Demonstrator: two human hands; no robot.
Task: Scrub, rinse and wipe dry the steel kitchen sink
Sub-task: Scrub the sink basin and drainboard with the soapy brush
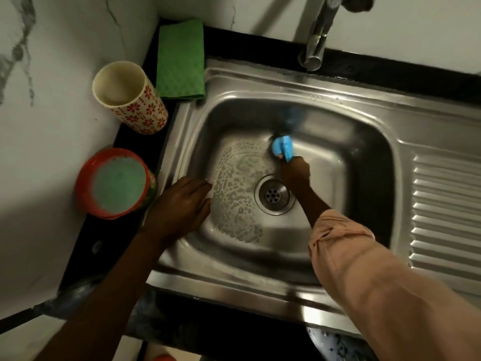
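Note:
The steel sink [364, 142] fills the middle of the view, with a round drain [273, 195] in its floor. A patch of soapy film and bubbles [234, 188] covers the left part of the basin floor. My right hand [295, 171] reaches into the basin and grips the handle of a blue scrub brush [282, 147], whose head presses near the foot of the back wall. My left hand [179, 204] rests flat on the sink's left rim, fingers pointing into the basin.
A green cloth [181, 59] lies folded on the black counter at the back left. A floral cup [130, 97] and a red bowl of foamy liquid [117, 182] stand left of the sink. The tap [316, 35] hangs over the back rim. The ribbed drainboard [447, 212] lies right.

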